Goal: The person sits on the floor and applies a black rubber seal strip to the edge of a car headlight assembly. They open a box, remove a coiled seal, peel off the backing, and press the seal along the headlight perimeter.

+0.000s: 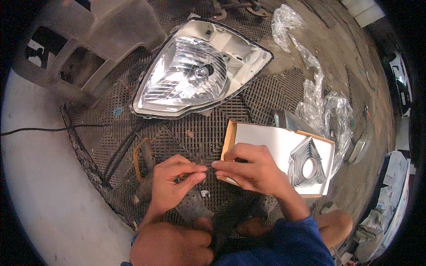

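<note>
My left hand (177,179) and my right hand (249,166) are nearly touching, fingertip to fingertip, above the mat. Each has thumb and forefinger pinched together; whatever lies between them is too small to make out. Just to the right, partly behind my right hand, an open cardboard box (277,137) with a white inside holds a coiled dark strip (301,156) with pale layers between its turns. Beyond my hands lies a car headlight housing (248,46), its shiny reflector (186,73) facing up and a dark line running along its rim.
Crumpled clear plastic wrap (313,88) trails down the right side. A grey plastic stool (111,31) stands at the far left, beside a pale wall-like surface (35,150). A black cable (40,129) crosses the grated mat (177,137). Wrapped items (388,199) lie at the right edge.
</note>
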Action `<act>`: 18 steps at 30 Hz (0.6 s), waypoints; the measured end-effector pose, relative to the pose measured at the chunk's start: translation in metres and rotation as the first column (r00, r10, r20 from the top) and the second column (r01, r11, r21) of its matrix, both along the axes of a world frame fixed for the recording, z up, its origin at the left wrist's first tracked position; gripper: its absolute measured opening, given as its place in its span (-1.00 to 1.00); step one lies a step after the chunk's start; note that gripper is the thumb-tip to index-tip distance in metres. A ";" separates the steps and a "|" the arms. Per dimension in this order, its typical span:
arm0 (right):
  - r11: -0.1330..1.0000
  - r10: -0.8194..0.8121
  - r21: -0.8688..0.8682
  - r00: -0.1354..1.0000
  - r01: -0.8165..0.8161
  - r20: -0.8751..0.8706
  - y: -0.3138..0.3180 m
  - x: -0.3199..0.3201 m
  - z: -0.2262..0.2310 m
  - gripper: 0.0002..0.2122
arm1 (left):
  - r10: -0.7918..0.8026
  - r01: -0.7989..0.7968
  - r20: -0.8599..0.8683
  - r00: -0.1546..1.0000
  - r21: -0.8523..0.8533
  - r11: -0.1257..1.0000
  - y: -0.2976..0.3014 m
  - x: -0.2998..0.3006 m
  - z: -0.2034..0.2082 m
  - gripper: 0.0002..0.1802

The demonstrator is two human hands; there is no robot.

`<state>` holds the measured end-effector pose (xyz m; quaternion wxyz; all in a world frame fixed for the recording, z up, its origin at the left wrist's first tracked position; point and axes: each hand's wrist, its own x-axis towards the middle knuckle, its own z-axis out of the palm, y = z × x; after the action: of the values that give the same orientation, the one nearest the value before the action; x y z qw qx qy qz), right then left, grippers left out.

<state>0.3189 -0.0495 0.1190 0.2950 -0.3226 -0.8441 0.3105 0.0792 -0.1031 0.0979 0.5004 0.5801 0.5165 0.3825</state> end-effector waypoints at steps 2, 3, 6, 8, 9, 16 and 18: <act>1.000 0.002 0.026 0.998 -0.004 0.058 -0.001 0.001 -0.005 -0.75 | 0.041 -0.041 -0.026 0.999 -0.019 0.999 0.000 0.003 -0.004 -0.78; 1.000 0.009 0.015 0.997 -0.010 0.075 -0.001 0.001 -0.004 -0.78 | 0.065 -0.066 -0.044 0.997 -0.026 0.997 0.001 0.004 -0.005 -0.79; 0.999 0.031 -0.037 0.989 -0.026 0.148 0.001 0.003 0.001 -0.81 | 0.035 -0.033 -0.044 0.998 0.049 0.998 0.002 0.003 -0.016 -0.81; 0.995 0.055 -0.097 0.974 -0.034 0.220 0.006 0.008 0.005 -0.76 | -0.007 0.005 -0.034 0.999 -0.065 0.998 0.004 0.003 -0.013 -0.82; 0.989 0.051 -0.148 0.977 -0.020 0.208 0.009 0.012 0.002 -0.78 | -0.031 0.027 -0.026 0.999 -0.123 0.992 0.006 0.003 -0.013 -0.82; 0.957 0.025 -0.290 0.986 0.024 0.163 0.033 0.049 -0.013 -0.84 | -0.264 0.247 -0.046 0.963 -0.229 0.942 0.015 -0.010 -0.036 -0.76; 0.939 -0.078 -0.317 0.979 0.137 0.191 0.037 0.055 -0.014 -0.86 | -0.267 0.228 -0.082 0.960 -0.321 0.919 0.019 -0.010 -0.038 -0.74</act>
<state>0.3738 -0.0128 0.1055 0.1783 -0.4389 -0.7843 0.4005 0.0696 -0.0839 0.0594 0.5962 0.5780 0.5224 0.1937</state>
